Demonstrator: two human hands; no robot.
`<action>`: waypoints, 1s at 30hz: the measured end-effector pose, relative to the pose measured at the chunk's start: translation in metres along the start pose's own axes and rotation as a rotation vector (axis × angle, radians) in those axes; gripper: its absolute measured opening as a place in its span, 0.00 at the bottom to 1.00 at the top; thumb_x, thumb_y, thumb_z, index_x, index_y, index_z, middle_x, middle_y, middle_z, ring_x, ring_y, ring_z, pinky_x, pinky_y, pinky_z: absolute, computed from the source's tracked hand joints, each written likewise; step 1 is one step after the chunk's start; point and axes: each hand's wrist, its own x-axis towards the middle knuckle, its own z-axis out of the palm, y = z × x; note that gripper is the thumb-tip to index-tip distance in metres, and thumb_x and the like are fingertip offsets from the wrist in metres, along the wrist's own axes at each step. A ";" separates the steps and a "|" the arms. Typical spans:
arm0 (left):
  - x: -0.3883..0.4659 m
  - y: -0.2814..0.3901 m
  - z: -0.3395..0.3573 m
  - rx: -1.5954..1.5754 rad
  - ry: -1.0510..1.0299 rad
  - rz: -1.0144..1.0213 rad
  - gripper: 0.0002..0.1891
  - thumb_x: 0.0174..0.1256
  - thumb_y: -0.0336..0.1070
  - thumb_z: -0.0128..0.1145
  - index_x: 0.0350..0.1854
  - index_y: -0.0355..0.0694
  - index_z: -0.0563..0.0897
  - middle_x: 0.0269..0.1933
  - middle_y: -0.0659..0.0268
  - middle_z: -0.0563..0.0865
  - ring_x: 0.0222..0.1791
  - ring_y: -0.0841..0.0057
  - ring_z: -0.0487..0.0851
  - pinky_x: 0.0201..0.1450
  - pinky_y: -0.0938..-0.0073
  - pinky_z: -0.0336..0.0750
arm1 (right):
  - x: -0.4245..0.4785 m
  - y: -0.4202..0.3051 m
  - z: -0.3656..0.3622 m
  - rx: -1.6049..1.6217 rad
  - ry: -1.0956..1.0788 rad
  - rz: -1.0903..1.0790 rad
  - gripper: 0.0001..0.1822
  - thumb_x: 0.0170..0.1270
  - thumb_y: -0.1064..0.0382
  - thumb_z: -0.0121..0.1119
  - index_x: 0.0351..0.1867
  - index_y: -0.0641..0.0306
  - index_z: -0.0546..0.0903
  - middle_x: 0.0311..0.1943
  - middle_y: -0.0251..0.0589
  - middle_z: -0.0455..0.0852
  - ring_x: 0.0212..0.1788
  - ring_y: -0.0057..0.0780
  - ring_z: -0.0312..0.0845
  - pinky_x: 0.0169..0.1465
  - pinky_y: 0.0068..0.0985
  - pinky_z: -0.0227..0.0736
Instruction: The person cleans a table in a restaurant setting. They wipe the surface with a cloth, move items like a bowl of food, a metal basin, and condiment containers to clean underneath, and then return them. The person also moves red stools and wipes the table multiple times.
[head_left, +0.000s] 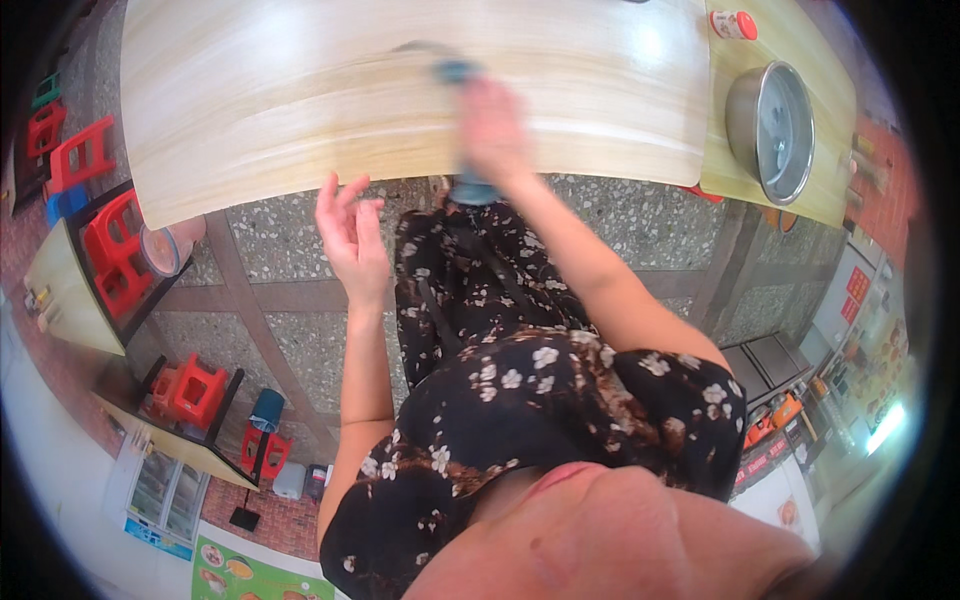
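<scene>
My right hand (495, 131) is blurred over the pale wood-patterned tabletop (300, 97). Under its fingers is a teal-blue cloth (456, 71), most of it covered by the hand. A dark curved streak (424, 46) lies on the surface just beyond the cloth. More blue material (474, 190) shows below the palm at the table's near edge; whether it belongs to the same cloth is unclear. My left hand (352, 236) hangs in the air by that near edge, fingers loosely bent and apart, holding nothing.
A steel basin (742, 124) with liquid and a red-lidded container (733, 25) stand on the adjoining table (817, 180) at right. Red plastic stools (116, 251) and other tables (75, 292) are at left. A bin (161, 249) sits below the table's left corner.
</scene>
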 end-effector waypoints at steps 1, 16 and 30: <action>-0.003 -0.012 -0.008 -0.009 -0.011 -0.082 0.24 0.72 0.30 0.49 0.67 0.34 0.62 0.54 0.57 0.80 0.43 0.78 0.79 0.47 0.78 0.74 | -0.021 0.046 -0.018 0.068 0.111 0.203 0.23 0.62 0.67 0.44 0.59 0.73 0.68 0.49 0.55 0.74 0.51 0.48 0.67 0.58 0.43 0.62; 0.087 -0.113 -0.212 -0.103 -0.006 -0.387 0.17 0.72 0.29 0.48 0.60 0.33 0.72 0.49 0.59 0.82 0.44 0.77 0.80 0.50 0.77 0.75 | 0.269 0.036 0.091 -0.530 0.295 0.305 0.19 0.60 0.52 0.52 0.27 0.70 0.81 0.35 0.57 0.81 0.44 0.52 0.74 0.50 0.46 0.67; 0.308 -0.152 -0.375 0.868 0.464 0.400 0.24 0.72 0.40 0.47 0.64 0.30 0.66 0.60 0.47 0.74 0.60 0.54 0.73 0.65 0.57 0.64 | 0.134 -0.289 0.157 0.380 -0.101 -0.086 0.21 0.68 0.65 0.45 0.61 0.69 0.72 0.61 0.55 0.73 0.63 0.49 0.69 0.67 0.42 0.62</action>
